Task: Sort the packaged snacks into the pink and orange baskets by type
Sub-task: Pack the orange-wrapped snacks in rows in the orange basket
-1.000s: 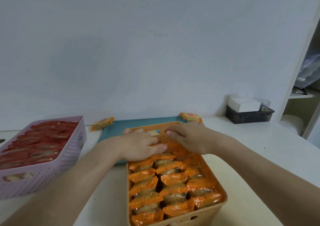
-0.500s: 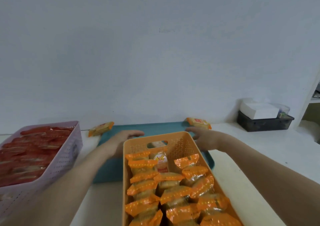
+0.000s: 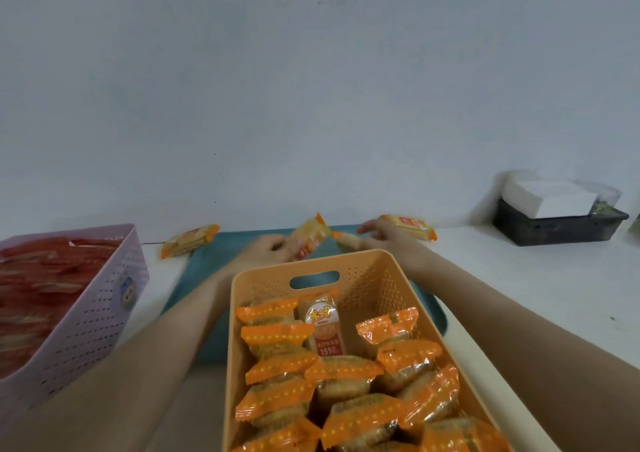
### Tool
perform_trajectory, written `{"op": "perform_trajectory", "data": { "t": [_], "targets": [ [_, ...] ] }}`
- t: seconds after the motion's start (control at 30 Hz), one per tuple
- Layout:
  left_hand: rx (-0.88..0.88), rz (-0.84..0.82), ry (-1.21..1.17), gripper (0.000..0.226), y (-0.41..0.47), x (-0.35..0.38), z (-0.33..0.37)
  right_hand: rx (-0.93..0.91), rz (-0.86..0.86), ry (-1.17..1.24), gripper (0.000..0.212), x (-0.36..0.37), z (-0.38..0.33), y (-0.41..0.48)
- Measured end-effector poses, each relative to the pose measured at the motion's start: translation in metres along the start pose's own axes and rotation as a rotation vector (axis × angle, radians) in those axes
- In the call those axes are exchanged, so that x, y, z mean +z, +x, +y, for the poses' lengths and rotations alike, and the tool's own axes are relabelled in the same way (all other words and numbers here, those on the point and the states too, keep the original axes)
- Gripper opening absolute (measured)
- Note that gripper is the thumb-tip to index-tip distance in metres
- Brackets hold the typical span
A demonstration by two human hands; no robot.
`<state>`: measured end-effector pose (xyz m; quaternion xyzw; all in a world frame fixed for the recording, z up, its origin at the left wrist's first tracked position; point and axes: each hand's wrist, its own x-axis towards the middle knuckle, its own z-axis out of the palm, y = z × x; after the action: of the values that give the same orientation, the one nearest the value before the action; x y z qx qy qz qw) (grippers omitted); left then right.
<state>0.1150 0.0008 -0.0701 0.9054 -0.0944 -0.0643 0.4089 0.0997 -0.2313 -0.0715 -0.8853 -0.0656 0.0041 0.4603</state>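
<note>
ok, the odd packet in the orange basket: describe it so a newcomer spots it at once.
In the orange basket nearest the camera, just below the handle slot, one packet sits between the rows. Its neighbours show orange dotted ends; this one shows a pale front with yellow characters.

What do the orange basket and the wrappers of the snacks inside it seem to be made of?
The orange basket looks like moulded plastic with a matt finish: its walls carry rows of small holes and a cut-out handle. The wrappers look like thin glossy plastic film, part clear, with crimped zigzag ends.
</note>
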Motion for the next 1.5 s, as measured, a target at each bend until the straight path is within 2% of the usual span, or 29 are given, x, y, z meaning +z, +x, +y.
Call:
{"op": "perform_trajectory", "data": {
  "t": [0.1, 0.13, 0.2, 0.27, 0.37, 0.47, 0.57, 0.67, 0.8, 0.93, 1.0, 1.07, 1.17, 1.23, 1.37, 1.43, 1.5],
  "targets": [
    [0.012, 0.242, -0.312, 0.024, -0.013, -0.014, 0.008, -0.046, 0.318, 0.339, 0.010, -0.016, -0.013, -0.005],
    [0.032, 0.345, -0.318, 0.021, -0.020, -0.023, 0.012, -0.066, 0.399, 0.378, 0.009, -0.023, -0.023, -0.012],
    [0.115, 0.474, -0.280, 0.017, -0.036, -0.039, 0.028, -0.135, 0.437, 0.394, 0.015, -0.039, -0.042, -0.030],
    [0.218, 0.513, -0.236, 0.015, -0.056, -0.051, 0.049, -0.247, 0.383, 0.332, 0.020, -0.052, -0.064, -0.050],
    [0.311, 0.481, -0.053, 0.019, -0.090, -0.055, 0.081, -0.335, 0.202, 0.133, 0.026, -0.063, -0.092, -0.079],
    [0.333, 0.437, 0.156, 0.031, -0.114, -0.047, 0.104, -0.321, 0.049, -0.383, 0.029, -0.054, -0.102, -0.096],
    [0.319, 0.385, 0.303, 0.036, -0.119, -0.034, 0.110, -0.285, -0.019, -0.611, 0.032, -0.034, -0.091, -0.101],
    [0.317, 0.386, 0.407, 0.039, -0.122, -0.018, 0.113, -0.245, -0.007, -0.627, 0.034, -0.023, -0.082, -0.109],
    [0.368, 0.369, 0.566, 0.033, -0.117, 0.000, 0.116, -0.200, 0.041, -0.610, 0.056, -0.018, -0.078, -0.115],
    [0.375, 0.321, 0.599, 0.026, -0.111, 0.019, 0.119, -0.242, 0.043, -0.561, 0.052, -0.020, -0.080, -0.115],
    [0.345, 0.244, 0.560, 0.020, -0.111, 0.023, 0.120, -0.248, 0.048, -0.563, 0.053, -0.022, -0.080, -0.115],
    [0.275, 0.100, 0.444, 0.014, -0.110, 0.018, 0.120, -0.255, 0.054, -0.540, 0.059, -0.023, -0.079, -0.116],
    [0.229, -0.089, 0.370, 0.028, -0.110, 0.013, 0.119, -0.327, 0.066, -0.570, 0.064, -0.023, -0.079, -0.119],
    [0.259, -0.060, 0.425, 0.032, -0.109, 0.017, 0.116, -0.362, 0.067, -0.607, 0.062, -0.022, -0.080, -0.117],
    [0.317, 0.101, 0.590, 0.015, -0.109, 0.022, 0.111, -0.342, 0.041, -0.631, 0.054, -0.018, -0.079, -0.115],
    [0.341, 0.156, 0.717, 0.015, -0.109, 0.017, 0.109, -0.355, 0.007, -0.688, 0.042, -0.018, -0.078, -0.113],
    [0.335, 0.130, 0.865, 0.018, -0.112, 0.014, 0.108, -0.389, -0.050, -0.752, 0.025, -0.017, -0.076, -0.110]
  ]
}}
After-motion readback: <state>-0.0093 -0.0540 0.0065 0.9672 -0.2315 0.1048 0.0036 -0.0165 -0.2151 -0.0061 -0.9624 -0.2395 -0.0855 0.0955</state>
